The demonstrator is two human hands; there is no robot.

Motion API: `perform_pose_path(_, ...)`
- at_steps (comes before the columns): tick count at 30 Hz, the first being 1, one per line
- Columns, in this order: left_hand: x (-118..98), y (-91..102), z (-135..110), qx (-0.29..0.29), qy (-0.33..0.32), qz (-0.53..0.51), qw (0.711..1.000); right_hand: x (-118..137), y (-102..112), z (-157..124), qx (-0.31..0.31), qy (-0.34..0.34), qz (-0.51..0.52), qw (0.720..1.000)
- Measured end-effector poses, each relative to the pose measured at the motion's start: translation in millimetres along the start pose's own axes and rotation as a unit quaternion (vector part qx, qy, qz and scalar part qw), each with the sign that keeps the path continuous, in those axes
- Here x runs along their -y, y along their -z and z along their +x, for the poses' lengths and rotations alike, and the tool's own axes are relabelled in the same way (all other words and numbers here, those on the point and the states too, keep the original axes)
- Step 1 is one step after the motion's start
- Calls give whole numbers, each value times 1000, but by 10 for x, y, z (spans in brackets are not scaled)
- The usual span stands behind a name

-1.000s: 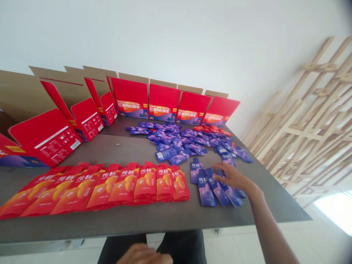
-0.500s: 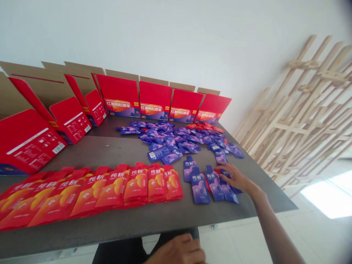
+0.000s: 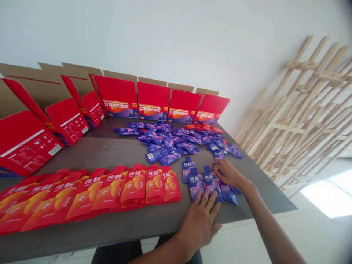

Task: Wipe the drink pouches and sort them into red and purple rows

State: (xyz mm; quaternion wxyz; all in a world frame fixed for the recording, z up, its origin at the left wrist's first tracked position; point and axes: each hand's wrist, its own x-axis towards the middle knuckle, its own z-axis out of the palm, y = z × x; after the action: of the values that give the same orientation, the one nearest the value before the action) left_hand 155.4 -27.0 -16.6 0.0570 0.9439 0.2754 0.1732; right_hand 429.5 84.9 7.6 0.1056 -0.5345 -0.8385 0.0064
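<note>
Several purple pouches (image 3: pixel 195 182) lie in a short overlapping row near the table's front edge. My left hand (image 3: pixel 201 220) lies flat at the front edge, fingers spread, its fingertips touching the near ends of those pouches. My right hand (image 3: pixel 229 173) rests palm down with spread fingers on the right end of the same row. A long overlapping row of red pouches (image 3: pixel 115 189) stretches to the left of them. Further back lies a loose heap of purple pouches (image 3: pixel 176 141) with a few red ones (image 3: pixel 203 128) at its far right.
Red cartons (image 3: pixel 153 101) with raised cardboard flaps stand along the back and left of the dark table (image 3: pixel 115 154). Wooden lattice frames (image 3: pixel 302 110) lean against the white wall at right. A bright patch of floor lies beyond the table's right corner.
My left hand came up from my lap onto the table and now touches the purple row. My right hand stayed on the row's right end. The view drifted slightly right.
</note>
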Motion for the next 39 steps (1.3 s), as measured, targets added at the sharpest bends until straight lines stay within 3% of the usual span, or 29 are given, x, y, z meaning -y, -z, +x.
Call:
perform_pose_path(7, -34, -64, -11, -32, -4, 52, 998, 106, 65, -9, 43, 38, 61, 996)
perform_pose_path(13, -28, -91, -16, -57, -11, 72, 996, 96, 86, 119, 67, 24, 61, 996)
perform_pose_path(17, -24, -120, -18, -67, -15, 79, 995, 40, 144, 281, 9, -23, 32, 999)
perform_pose_path(23, -20, -51, 2, -54, -16, 37, 998, 117, 418, 532, -169, -123, -15, 978)
perform_pose_path(25, -14, 83, -52, -80, -10, -7, 997, 295, 538, 564, -212, -102, -5, 972)
perform_pose_path(27, 13, 287, -175, -168, 19, -69, 983, 577, 651, 558, -226, -25, 30, 973)
perform_pose_path(30, 115, 690, -473, -375, 126, -107, 912, 1159, 770, 503, -179, 108, 92, 974)
perform_pose_path(31, 162, 832, -583, -413, 170, -94, 889, 1378, 786, 483, -155, 142, 109, 971)
perform_pose_path(32, 212, 968, -689, -417, 215, -80, 880, 1600, 788, 468, -143, 176, 126, 966)
perform_pose_path(35, 336, 1274, -944, -293, 278, -80, 911, 2225, 722, 474, -106, 252, 171, 947)
perform_pose_path(37, 378, 1373, -1067, -233, 280, -96, 926, 2564, 652, 521, -114, 278, 196, 933)
perform_pose_path(39, 409, 1423, -1206, -214, 308, -103, 921, 2824, 587, 579, -148, 285, 221, 921)
